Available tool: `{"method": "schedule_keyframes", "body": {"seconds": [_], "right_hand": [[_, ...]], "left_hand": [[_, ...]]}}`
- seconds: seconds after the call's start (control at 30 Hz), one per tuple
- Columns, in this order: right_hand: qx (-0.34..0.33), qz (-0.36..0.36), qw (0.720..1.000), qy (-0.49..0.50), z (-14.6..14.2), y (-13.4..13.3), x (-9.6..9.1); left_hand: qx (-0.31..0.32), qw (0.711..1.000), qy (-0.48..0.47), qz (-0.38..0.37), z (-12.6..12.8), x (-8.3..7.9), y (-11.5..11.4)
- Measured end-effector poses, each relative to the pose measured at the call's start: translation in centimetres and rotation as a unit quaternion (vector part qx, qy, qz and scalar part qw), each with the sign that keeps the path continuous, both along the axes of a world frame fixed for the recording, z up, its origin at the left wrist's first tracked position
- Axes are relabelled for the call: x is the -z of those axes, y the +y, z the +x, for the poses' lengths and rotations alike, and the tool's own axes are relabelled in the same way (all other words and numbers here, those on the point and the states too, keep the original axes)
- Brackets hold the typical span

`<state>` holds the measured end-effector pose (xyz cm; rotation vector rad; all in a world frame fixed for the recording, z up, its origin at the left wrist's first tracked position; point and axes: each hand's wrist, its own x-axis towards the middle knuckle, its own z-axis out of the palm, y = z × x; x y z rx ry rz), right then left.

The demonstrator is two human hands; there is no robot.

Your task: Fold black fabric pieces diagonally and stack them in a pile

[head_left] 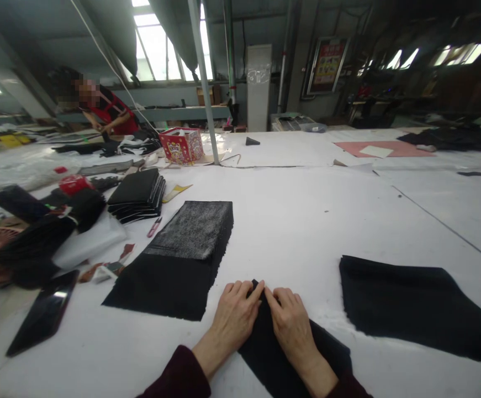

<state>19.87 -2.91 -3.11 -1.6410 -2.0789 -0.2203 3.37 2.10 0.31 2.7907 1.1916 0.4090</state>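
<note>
A black fabric piece (273, 354) lies on the white table (306, 221) right in front of me. My left hand (234, 315) and my right hand (292, 323) meet at its far corner, fingers curled and pinching the cloth's tip between them. To the left lies a thick stack of black fabric pieces (182, 249), partly fanned out toward me. Another flat black fabric piece (414, 307) lies to the right of my hands.
A smaller black stack (138, 193), pink snips (154, 226), a dark phone (43, 315) and heaped black cloth (41, 243) sit at left. A red box (181, 145) stands by a metal pole (202, 83). A person in red (107, 113) works at the far left.
</note>
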Motion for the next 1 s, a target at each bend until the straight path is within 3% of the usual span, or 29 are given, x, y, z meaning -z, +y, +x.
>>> {"method": "schedule_keyframes", "body": {"seconds": [1.0], "right_hand": [[-0.007, 0.003, 1.000, -0.011, 0.02, 0.17, 0.04]], "left_hand": [[-0.039, 0.999, -0.005, -0.026, 0.08, 0.01, 0.72]]}}
